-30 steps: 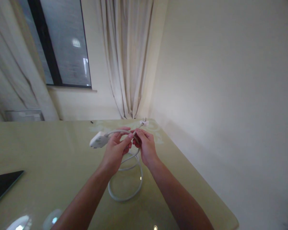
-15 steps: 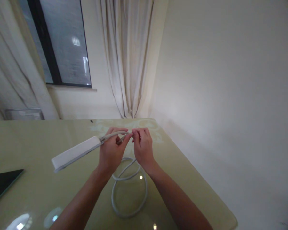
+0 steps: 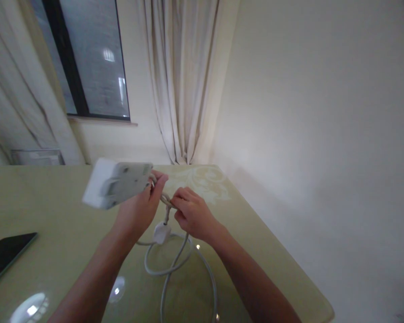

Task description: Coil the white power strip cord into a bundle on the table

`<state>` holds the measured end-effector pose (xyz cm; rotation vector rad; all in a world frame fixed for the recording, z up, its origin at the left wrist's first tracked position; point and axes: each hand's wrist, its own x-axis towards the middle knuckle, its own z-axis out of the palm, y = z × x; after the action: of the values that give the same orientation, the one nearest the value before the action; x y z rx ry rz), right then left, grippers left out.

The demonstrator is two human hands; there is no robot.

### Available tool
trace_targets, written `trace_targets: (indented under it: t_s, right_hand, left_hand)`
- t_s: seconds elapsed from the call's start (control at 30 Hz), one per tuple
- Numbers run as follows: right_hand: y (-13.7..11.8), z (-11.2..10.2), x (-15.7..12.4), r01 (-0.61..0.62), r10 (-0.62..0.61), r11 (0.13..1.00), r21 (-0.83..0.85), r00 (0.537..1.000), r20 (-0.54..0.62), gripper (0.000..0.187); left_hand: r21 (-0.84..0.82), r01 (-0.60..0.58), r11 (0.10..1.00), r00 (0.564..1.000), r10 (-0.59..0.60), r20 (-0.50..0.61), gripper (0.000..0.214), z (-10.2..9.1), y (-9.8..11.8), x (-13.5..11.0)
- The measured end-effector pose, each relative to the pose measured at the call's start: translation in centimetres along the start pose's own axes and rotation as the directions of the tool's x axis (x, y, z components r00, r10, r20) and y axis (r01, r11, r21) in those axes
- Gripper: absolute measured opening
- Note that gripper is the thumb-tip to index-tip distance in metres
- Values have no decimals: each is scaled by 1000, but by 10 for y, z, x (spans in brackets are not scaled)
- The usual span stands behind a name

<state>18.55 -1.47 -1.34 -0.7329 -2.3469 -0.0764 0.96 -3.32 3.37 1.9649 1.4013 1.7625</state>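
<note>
My left hand (image 3: 139,206) is closed around the cord end of a white power strip (image 3: 124,181), which tilts up to the left above the table, its underside turned partly towards me and smeared by motion. A grey-white cord (image 3: 214,287) runs from the strip. Between the hands the cord forms a tight loop (image 3: 166,198), like a loose knot. My right hand (image 3: 193,214) pinches the cord at this loop's right side. Below the loop hangs a white plug (image 3: 162,232). The rest of the cord drops in wide coils over the table.
The glossy greenish table (image 3: 272,269) has a rounded right corner close to a pale wall (image 3: 316,134). At the left edge lies a dark flat tablet-like object (image 3: 10,255). Beyond the table's far edge are curtains (image 3: 180,89) and a window (image 3: 90,58).
My hands have drawn apart; the left moved left with the power strip, which rolled to show its underside. The white plug has come into view below the loop, and the cord coils have shifted.
</note>
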Motion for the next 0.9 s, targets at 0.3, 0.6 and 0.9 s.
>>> trace_targets:
  t_s: [0.3,0.6,0.9]
  right_hand:
    - [-9,12,-5,203,-233,960,-192,961,-147,16]
    - [-2,-2,-16,210,-210,978,-19,966,-151,22]
    - [-24,-17,-57,60,128,863,501,934,-332,34]
  left_hand:
    - [-318,451,834,884,-368,289,31,-21,10,1]
    - [-634,749,195,611,-572,547,28,5,-8,3]
    - [-851,521,69,613,-724,317,34,5,-54,5]
